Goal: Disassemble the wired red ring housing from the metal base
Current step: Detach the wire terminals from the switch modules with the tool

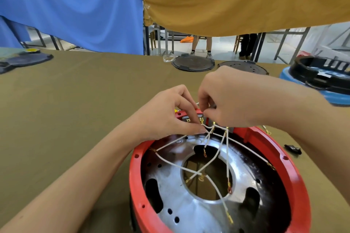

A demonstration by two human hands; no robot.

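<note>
Both hands pinch white wires at the far rim of the red ring housing: left hand and right hand side by side. It lies open side up around the metal base.

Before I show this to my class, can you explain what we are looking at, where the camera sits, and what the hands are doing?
The one picture comes from a camera worn on a person's head, looking down at bare hands. On an olive cloth table sits a red ring housing around a silvery metal base, crossed by white wires. The left hand and right hand pinch wires at the ring's far edge. Dark round lids lie beyond.
</note>
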